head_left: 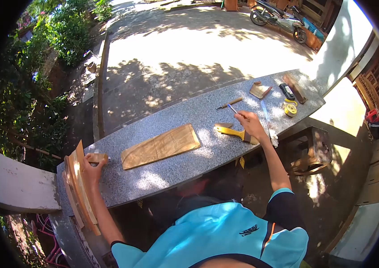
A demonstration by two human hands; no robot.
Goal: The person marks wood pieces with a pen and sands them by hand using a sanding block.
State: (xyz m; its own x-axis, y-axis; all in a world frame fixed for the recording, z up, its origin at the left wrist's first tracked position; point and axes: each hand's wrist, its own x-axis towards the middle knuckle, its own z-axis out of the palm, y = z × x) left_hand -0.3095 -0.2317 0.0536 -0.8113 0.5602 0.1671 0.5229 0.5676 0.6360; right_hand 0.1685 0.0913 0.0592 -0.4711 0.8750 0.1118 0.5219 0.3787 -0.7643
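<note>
My left hand point(93, 172) is closed around a small brown wooden block point(97, 157) at the left end of the stone-topped table point(153, 181). Beside that hand, several thin wooden strips point(76, 181) stand close together. Between my hands lies a flat wooden board point(160, 147) with a dark line across it. My right hand point(251, 125) pinches a pen point(231, 108) above the table. Just under this hand is a tool with a yellow handle point(231, 131). A slim wooden-handled tool point(229, 103) lies beyond the pen.
A ruler point(265, 110), a yellow tape roll point(290, 110), a black tool point(287, 92) and wood pieces point(260, 90) lie on the right. A wooden stool point(310, 149) stands by the table's near right side. A motorbike point(279, 20) is parked farther off.
</note>
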